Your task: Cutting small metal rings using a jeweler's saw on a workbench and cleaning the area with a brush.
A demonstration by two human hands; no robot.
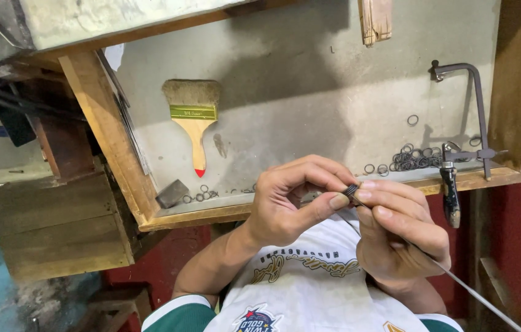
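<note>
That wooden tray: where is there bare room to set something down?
Bare floor of the tray lies between the paintbrush and the jeweller's saw. Crowded: the ring pile beside the saw, and scattered rings below the brush.

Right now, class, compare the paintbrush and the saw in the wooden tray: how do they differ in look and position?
The paintbrush lies flat in the tray's left half; the saw sits at the right, its handle hanging over the front edge. The paintbrush is pale wood with a red tip and tan bristles; the saw is a thin dark metal frame with a dark handle. Neither is in the hands.
</note>
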